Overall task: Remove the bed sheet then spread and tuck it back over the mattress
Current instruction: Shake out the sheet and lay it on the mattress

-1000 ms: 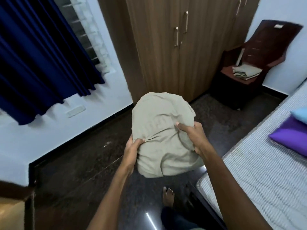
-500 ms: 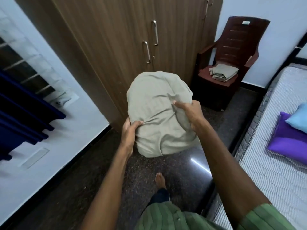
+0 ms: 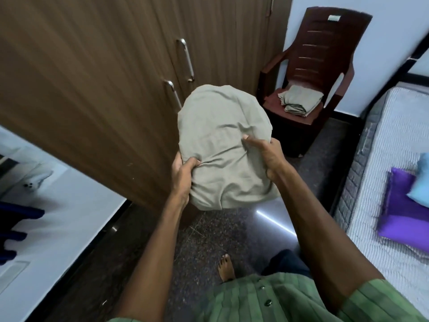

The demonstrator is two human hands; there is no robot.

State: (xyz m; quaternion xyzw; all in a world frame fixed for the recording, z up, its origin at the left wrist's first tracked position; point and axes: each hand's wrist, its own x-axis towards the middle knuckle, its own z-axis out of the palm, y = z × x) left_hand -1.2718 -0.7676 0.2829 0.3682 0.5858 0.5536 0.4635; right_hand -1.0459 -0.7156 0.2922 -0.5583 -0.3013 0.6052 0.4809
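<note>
Beige bundled cotton bed sheet (image 3: 222,145) is gripped at both sides by left hand (image 3: 183,176) and right hand (image 3: 269,156), beside bare striped mattress (image 3: 394,145)

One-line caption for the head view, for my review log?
Both hands, left hand and right hand, hold a bundled beige bed sheet beside the bare mattress.

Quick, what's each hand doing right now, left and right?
Left hand: grips the lower left edge of the bunched beige bed sheet.
Right hand: grips the sheet's right side, thumb pressed into the cloth.
</note>
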